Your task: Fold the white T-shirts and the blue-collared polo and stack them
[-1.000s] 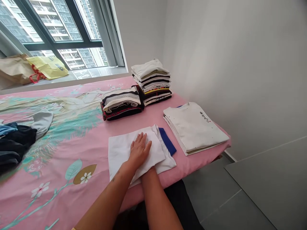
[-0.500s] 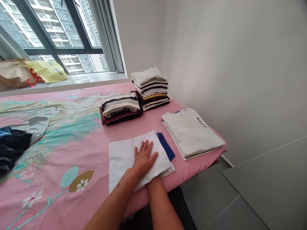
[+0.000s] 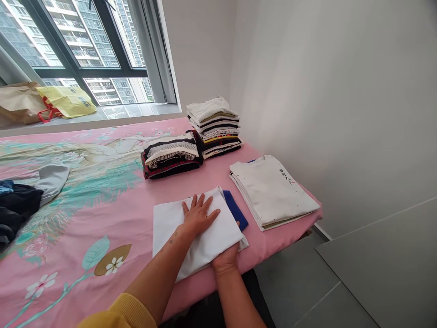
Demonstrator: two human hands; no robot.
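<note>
A folded white shirt [image 3: 201,237] lies at the front edge of the bed, with a dark blue part [image 3: 236,210] showing at its right side. My left hand [image 3: 199,215] rests flat on top of it, fingers spread. Tucked under the shirt's near right edge is my right hand [image 3: 227,258]; the cloth covers most of its fingers, and one fingertip shows by the blue part. Just to the right lies a flat stack of folded white T-shirts [image 3: 273,191], the top one printed with small dark lettering.
Behind stand a tall pile of folded clothes [image 3: 214,125] and a lower dark-and-white pile [image 3: 173,155]. Loose dark and grey clothes [image 3: 25,200] lie far left on the pink bedspread [image 3: 129,255]. A yellow bag [image 3: 70,101] and a brown paper bag [image 3: 18,105] sit on the windowsill.
My left hand has slid slightly left and up across the shirt. My right hand has come partly out from beneath the cloth, towards the right edge. A yellow sleeve now shows.
</note>
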